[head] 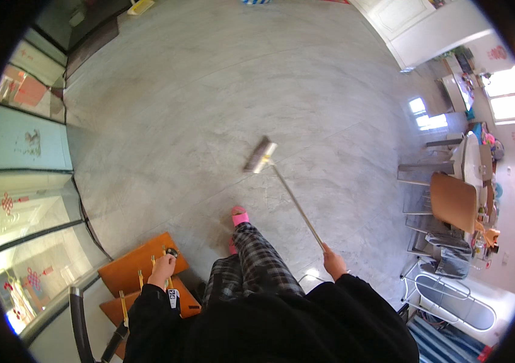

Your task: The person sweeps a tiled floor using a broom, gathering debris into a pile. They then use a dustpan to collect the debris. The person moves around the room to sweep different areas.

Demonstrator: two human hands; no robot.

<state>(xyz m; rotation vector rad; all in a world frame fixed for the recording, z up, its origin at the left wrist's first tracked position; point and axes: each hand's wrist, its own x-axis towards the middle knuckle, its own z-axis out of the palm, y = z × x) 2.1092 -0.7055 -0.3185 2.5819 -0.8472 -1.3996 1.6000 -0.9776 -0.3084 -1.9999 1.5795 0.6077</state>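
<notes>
My right hand [334, 262] is closed around the upper end of a broom's metal handle [297, 203]. The handle slants away from me to the blurred broom head [261, 155], whose dark bristles are at the grey floor. My left hand [164, 268] is curled at a dark rounded knob [172, 252], above orange wooden boards [141, 261] that look like stair treads. Its palm side is hidden, so its hold on the knob is unclear. Thin yellow posts [140, 279] rise beside that hand. A pink slipper [240, 217] shows on my forward foot.
Glass panels [26, 140] with red decorations line the left. On the right stand a brown-backed chair [453, 202], a cluttered table [468, 156] and a white metal rack [448, 295]. A white cabinet [400, 22] is at the upper right, a yellow dustpan-like object [140, 6] at the upper left.
</notes>
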